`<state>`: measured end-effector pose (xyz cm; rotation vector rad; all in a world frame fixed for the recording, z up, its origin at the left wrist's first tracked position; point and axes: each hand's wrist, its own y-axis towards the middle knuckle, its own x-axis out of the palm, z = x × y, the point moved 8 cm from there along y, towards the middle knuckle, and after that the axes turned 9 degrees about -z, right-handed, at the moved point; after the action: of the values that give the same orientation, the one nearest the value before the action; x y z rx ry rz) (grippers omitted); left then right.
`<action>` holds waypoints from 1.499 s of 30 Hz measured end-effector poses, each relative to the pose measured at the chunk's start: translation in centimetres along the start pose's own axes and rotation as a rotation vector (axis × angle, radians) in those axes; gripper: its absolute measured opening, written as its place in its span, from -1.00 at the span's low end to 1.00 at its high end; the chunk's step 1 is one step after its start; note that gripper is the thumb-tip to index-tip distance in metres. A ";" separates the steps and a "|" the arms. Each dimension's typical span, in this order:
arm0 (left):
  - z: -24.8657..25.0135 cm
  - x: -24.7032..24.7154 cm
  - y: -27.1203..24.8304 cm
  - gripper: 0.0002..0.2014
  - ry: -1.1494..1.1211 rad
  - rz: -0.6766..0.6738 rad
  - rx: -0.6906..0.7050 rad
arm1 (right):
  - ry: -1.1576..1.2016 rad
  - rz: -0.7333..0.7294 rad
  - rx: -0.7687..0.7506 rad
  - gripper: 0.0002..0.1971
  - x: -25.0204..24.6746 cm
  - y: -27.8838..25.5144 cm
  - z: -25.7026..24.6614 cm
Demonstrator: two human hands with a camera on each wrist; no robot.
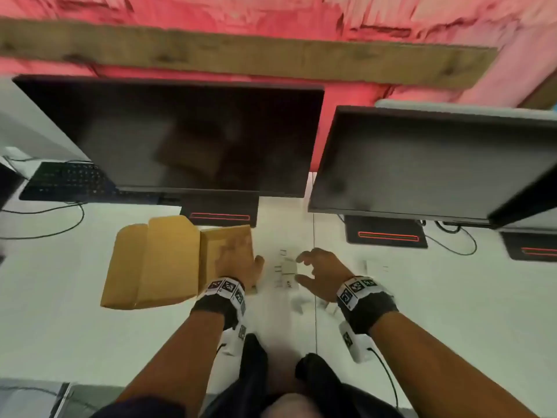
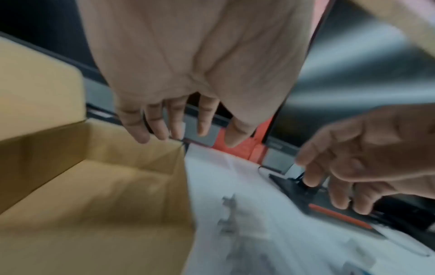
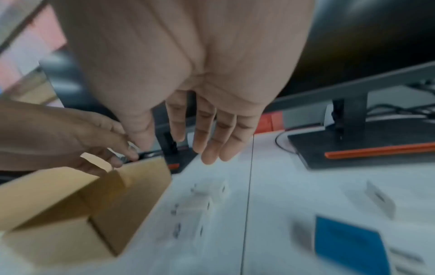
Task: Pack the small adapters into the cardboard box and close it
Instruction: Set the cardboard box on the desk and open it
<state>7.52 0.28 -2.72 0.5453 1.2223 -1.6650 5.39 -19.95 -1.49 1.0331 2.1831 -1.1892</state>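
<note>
An open brown cardboard box (image 1: 168,257) lies on the white table, its lid folded out to the left. In the left wrist view the box's inside (image 2: 94,195) shows nothing in it. My left hand (image 1: 238,257) hovers over the box's right half, fingers (image 2: 160,126) straight and holding nothing. Just right of the box lie several small white adapters (image 1: 287,268), blurred in the right wrist view (image 3: 204,202). My right hand (image 1: 304,268) is spread just above them, fingers (image 3: 212,147) extended and empty.
Two dark monitors (image 1: 187,137) (image 1: 437,164) stand close behind the work area on black bases (image 1: 221,217) (image 1: 385,236). A keyboard (image 1: 66,182) and cables lie at the far left. More white pieces (image 1: 376,267) and a blue flat item (image 3: 348,247) lie to the right.
</note>
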 end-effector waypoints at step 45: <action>0.0 3.5 -3.7 -0.61 0.541 -0.399 0.385 | -0.121 0.018 0.316 -0.42 2.7 -0.7 7.6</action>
<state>2.78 -1.13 -3.73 1.0987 1.4642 -2.2013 3.37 -25.54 -6.98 1.0684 1.9297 -1.5806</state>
